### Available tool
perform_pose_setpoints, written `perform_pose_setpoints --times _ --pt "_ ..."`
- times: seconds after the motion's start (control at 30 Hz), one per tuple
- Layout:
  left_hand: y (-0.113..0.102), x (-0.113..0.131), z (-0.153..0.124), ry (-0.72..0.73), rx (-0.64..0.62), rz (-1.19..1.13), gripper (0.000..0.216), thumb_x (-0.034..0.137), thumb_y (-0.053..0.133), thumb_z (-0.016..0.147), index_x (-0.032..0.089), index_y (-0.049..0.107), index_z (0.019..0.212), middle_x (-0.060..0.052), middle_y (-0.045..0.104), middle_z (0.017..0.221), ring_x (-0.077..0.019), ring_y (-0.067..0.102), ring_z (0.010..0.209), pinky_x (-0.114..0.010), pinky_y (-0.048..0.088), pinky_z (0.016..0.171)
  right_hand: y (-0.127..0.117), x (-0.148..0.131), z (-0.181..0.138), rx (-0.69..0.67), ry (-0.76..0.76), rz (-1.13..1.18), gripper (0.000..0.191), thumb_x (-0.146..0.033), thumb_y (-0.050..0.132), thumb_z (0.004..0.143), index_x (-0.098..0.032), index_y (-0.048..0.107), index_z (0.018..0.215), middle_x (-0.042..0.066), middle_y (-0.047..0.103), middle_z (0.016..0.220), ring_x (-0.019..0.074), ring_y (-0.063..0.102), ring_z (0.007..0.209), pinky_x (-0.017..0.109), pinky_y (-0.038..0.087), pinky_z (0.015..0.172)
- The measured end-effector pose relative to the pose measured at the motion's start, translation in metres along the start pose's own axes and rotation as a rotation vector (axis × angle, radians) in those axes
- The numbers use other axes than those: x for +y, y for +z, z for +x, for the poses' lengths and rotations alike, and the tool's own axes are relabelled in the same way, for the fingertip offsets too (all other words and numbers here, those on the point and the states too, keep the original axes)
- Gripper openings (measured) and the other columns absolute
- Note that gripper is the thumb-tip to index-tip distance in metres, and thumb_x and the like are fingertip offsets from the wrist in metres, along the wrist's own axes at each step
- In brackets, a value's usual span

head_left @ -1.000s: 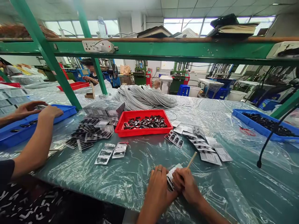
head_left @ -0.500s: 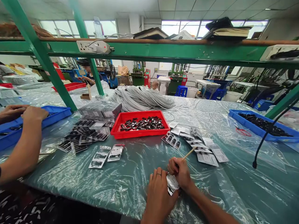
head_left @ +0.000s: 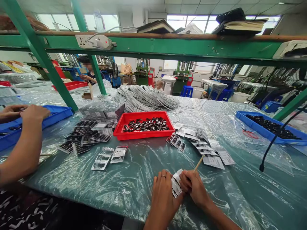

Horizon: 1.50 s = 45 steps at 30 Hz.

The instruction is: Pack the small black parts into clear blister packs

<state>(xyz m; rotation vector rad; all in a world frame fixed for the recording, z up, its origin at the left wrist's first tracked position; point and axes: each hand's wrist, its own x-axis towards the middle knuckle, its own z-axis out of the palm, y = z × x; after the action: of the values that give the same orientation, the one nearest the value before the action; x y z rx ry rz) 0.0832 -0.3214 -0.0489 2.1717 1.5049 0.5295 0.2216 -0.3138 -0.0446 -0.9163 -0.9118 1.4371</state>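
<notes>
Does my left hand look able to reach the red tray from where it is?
Probably yes: only plastic-covered tabletop shows between your left hand and the red tray, though that hand is busy at a silver pack.

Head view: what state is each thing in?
Left hand: resting against the silver pack.
Right hand: closed around the stick.
Stick: held, tilted.
Silver pack: partly covered by the hands.
Red tray: uncovered, partly filled with black parts.
Power strip: red light lit.
Grey cable: coiled.
</notes>
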Motion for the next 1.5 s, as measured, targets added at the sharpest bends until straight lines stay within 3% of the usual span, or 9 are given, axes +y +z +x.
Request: perform_pose_setpoints --times 0.27,0.47,0.83,1.0,1.13,1.27,1.33,1.4,1.5 --pt "-0.008 0.024 0.011 -0.057 -0.05 0.038 0.082 0.05 0.07 0.068 0.007 0.048 0.134 -0.023 0.049 0.137 -0.0423 0.037 0.132 -0.056 0.027 0.111 0.001 -0.023 0.038 0.039 -0.193 0.095 0.05 -0.039 0.059 0.082 -0.022 0.031 0.044 -0.009 0.022 0.044 0.0068 0.017 0.039 0.028 0.011 0.042" --pt "0.01 0.024 0.016 -0.025 0.054 -0.009 0.044 0.033 0.061 0.079 0.012 0.058 0.117 -0.016 0.056 0.127 -0.0358 0.045 0.125 -0.05 0.034 0.106 -0.005 -0.006 0.044 0.03 -0.208 0.101 0.049 -0.038 0.057 0.083 -0.022 0.032 0.044 -0.008 0.023 0.044 0.0068 0.017 0.039 0.028 0.011 0.042" --pt "0.028 0.012 0.017 0.053 0.195 0.051 0.038 0.037 0.064 0.078 0.016 0.059 0.109 -0.014 0.058 0.118 -0.0354 0.052 0.113 -0.049 0.042 0.095 -0.004 -0.002 0.042 0.024 -0.222 0.129 0.048 -0.036 0.053 0.085 -0.022 0.03 0.045 -0.008 0.021 0.045 0.0065 0.015 0.039 0.026 0.01 0.041" --pt "0.027 0.011 0.018 0.043 0.213 0.064 0.038 0.034 0.067 0.074 0.016 0.06 0.107 -0.012 0.059 0.112 -0.0339 0.054 0.107 -0.048 0.042 0.092 -0.006 -0.001 0.034 -0.007 -0.152 -0.053 0.051 -0.042 0.053 0.084 -0.023 0.029 0.042 -0.008 0.025 0.041 0.0069 0.021 0.038 0.027 0.014 0.041" --pt "0.025 0.014 0.017 0.039 0.171 0.016 0.037 0.039 0.066 0.077 0.017 0.061 0.106 -0.012 0.059 0.112 -0.0339 0.053 0.108 -0.047 0.041 0.092 -0.016 -0.001 0.012 0.011 -0.088 -0.095 0.053 -0.047 0.051 0.085 -0.023 0.028 0.043 -0.008 0.024 0.042 0.0073 0.022 0.038 0.027 0.016 0.042" --pt "0.025 0.016 0.015 0.004 0.121 -0.059 0.046 0.041 0.072 0.071 0.016 0.062 0.11 -0.015 0.06 0.117 -0.0382 0.05 0.115 -0.051 0.035 0.1 -0.027 -0.023 0.005 0.077 -0.029 -0.077 0.052 -0.053 0.05 0.083 -0.024 0.025 0.047 -0.009 0.02 0.045 0.0074 0.018 0.04 0.026 0.016 0.041" --pt "0.022 0.013 0.015 -0.027 0.123 -0.152 0.05 0.038 0.075 0.067 0.017 0.061 0.11 -0.015 0.06 0.118 -0.0378 0.05 0.116 -0.049 0.035 0.1 -0.035 -0.038 0.009 0.134 0.029 -0.261 0.046 -0.056 0.051 0.081 -0.024 0.034 0.053 -0.009 0.024 0.047 0.0084 0.02 0.04 0.025 0.018 0.04" --pt "0.016 0.004 0.017 -0.067 0.096 -0.299 0.053 0.034 0.077 0.064 0.018 0.058 0.111 -0.013 0.063 0.114 -0.0344 0.055 0.109 -0.044 0.04 0.095 -0.044 -0.048 0.013 0.144 0.056 -0.623 0.034 -0.054 0.056 0.078 -0.023 0.05 0.065 -0.007 0.038 0.05 0.0115 0.034 0.042 0.026 0.028 0.043" --pt "-0.003 -0.017 0.024 -0.157 -0.009 -0.554 0.06 0.035 0.079 0.062 0.019 0.053 0.114 -0.009 0.069 0.099 -0.0276 0.062 0.09 -0.036 0.046 0.079 -0.049 -0.049 0.017 0.183 -0.121 -1.137 0.033 -0.05 0.062 0.075 -0.02 0.065 0.09 0.007 0.067 0.08 0.026 0.062 0.074 0.038 0.048 0.069"
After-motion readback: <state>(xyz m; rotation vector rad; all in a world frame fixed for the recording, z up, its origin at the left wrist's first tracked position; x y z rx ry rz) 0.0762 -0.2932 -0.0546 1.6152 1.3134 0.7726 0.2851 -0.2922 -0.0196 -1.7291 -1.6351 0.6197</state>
